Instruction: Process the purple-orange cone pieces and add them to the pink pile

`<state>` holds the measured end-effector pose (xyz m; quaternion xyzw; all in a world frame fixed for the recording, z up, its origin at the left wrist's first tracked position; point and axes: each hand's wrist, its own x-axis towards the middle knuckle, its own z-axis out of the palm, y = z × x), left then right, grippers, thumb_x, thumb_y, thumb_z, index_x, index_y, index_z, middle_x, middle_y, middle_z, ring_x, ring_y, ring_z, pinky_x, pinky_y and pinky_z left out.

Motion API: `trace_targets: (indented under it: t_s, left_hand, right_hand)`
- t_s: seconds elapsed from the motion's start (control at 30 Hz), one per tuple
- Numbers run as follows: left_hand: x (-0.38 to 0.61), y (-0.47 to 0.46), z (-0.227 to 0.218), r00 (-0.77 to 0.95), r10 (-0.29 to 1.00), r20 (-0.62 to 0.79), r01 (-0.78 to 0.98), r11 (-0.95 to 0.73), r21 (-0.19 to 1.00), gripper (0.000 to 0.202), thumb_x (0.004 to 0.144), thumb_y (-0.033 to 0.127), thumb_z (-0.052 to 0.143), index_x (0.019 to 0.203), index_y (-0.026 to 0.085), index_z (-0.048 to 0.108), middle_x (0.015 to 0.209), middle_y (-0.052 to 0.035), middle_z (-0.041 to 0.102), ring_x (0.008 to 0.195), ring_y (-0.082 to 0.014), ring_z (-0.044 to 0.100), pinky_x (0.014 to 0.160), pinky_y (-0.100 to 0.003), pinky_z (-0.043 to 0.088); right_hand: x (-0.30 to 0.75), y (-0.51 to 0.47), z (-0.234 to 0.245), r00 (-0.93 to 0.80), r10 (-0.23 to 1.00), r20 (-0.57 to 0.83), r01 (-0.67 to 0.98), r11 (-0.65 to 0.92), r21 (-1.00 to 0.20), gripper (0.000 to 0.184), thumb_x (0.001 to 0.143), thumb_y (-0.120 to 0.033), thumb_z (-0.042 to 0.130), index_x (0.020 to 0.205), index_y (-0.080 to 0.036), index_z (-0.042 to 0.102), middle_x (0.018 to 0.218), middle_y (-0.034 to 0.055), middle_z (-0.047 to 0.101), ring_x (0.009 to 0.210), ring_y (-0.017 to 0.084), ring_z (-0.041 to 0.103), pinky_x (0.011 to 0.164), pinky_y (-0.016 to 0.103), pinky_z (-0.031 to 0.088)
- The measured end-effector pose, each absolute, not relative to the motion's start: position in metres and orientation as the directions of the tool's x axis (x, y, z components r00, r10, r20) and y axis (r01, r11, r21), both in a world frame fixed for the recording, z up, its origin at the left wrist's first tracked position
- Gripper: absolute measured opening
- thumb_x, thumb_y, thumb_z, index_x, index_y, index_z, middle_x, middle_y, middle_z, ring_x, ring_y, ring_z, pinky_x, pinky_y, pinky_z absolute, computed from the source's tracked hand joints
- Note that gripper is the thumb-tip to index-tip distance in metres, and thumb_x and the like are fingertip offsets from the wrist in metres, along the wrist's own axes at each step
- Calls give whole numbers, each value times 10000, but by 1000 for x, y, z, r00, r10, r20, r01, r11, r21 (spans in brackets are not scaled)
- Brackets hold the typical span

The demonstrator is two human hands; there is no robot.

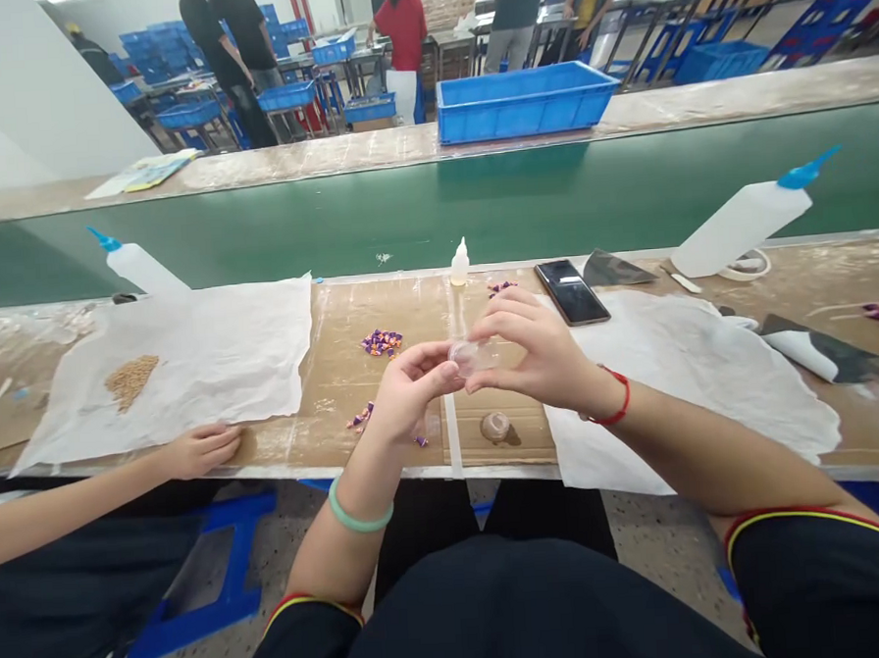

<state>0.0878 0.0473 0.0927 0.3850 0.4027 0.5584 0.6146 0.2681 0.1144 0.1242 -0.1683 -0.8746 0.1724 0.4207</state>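
In front of my body, a small clear plastic piece (467,356), round at its left end, is between my hands. My left hand (413,384) pinches its left side with thumb and fingers. From the right, the curved fingers and thumb of my right hand (533,349) close around it; its exact shape is partly hidden. Just below them a small round translucent piece (495,425) rests on the brown board. Little purple-and-orange pieces lie in a pile (382,343) left of my hands. Behind stands a small dropper bottle (460,263).
A co-worker's hand (204,450) rests at the table edge on the left, by white cloth (212,351) bearing tan pieces (131,381). To the right are a phone (572,292), another white cloth (678,385) and a large blue-tipped bottle (743,225). A blue crate (524,113) stands beyond the green belt (375,215).
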Motion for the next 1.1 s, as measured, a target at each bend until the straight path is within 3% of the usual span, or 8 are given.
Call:
trace_targets:
  t_s: [0.1, 0.27, 0.5, 0.63, 0.77, 0.93, 1.03, 1.1]
  left_hand:
    - [87, 38, 93, -37, 992, -123, -439, 95, 893, 454, 569, 446, 916, 846, 167, 690, 793, -18, 705, 733, -134, 689, 700, -265, 603]
    - [83, 29, 92, -76, 985, -157, -493, 100, 864, 573, 484, 436, 950, 946, 193, 716, 918, -42, 743, 822, -172, 722, 720, -283, 613]
    - [79, 33, 83, -107, 969, -223, -608, 114, 786, 455, 589, 421, 908, 895, 153, 704, 816, -36, 755, 791, -157, 743, 757, -236, 585]
    - [71, 30, 81, -116, 964, -238, -645, 109, 757, 421, 592, 386, 909, 862, 147, 690, 799, -27, 753, 783, -142, 740, 765, -222, 585]
    - [61, 28, 78, -158, 962, -223, -644, 71, 761, 415, 622, 348, 895, 919, 156, 678, 827, -20, 749, 783, -135, 731, 789, -245, 586]
    - [48, 24, 74, -199, 957, -209, -653, 29, 757, 480, 571, 353, 921, 928, 158, 666, 839, -10, 730, 695, -94, 688, 729, -223, 577]
    - [43, 12, 70, -205, 960, -190, -649, 12, 761, 485, 527, 309, 946, 901, 161, 676, 888, -18, 728, 786, -117, 700, 716, -200, 556]
    - [43, -2, 65, -201, 966, -164, -645, -4, 764, 474, 515, 255, 953, 902, 169, 693, 920, -29, 728, 854, -152, 706, 713, -205, 543]
  right_hand:
    - [264, 112, 126, -599, 544, 588, 139, 794, -592, 453, 860, -654, 686, 840, -205, 624, 737, 12, 606, 687, 177, 524, 666, 322, 445]
    - [249, 112, 119, -620, 651, 438, 73, 604, -794, 464, 805, -644, 726, 806, -195, 609, 726, 3, 600, 652, 149, 521, 606, 278, 439]
    - [226, 116, 116, -589, 772, 239, 123, 378, -918, 541, 733, -706, 727, 746, -187, 576, 641, 5, 602, 565, 145, 532, 504, 261, 407]
    - [210, 117, 118, -557, 803, 214, 195, 376, -906, 521, 718, -671, 743, 697, -189, 546, 600, -6, 576, 546, 136, 504, 492, 255, 373]
    - [194, 110, 118, -585, 781, 216, 144, 363, -921, 412, 794, -572, 689, 740, -192, 539, 658, 7, 591, 592, 146, 531, 526, 268, 403]
    - [190, 123, 116, -441, 827, 348, 36, 404, -914, 333, 898, -497, 612, 778, -207, 500, 661, -31, 512, 601, 131, 507, 584, 269, 432]
    - [184, 147, 110, -318, 749, 582, 90, 635, -768, 225, 1008, -415, 469, 935, -215, 542, 815, 18, 570, 769, 176, 569, 715, 319, 468]
    - [167, 161, 103, -480, 571, 666, 202, 811, -550, 174, 1003, -356, 498, 991, -206, 586, 870, 54, 608, 869, 223, 573, 788, 366, 464]
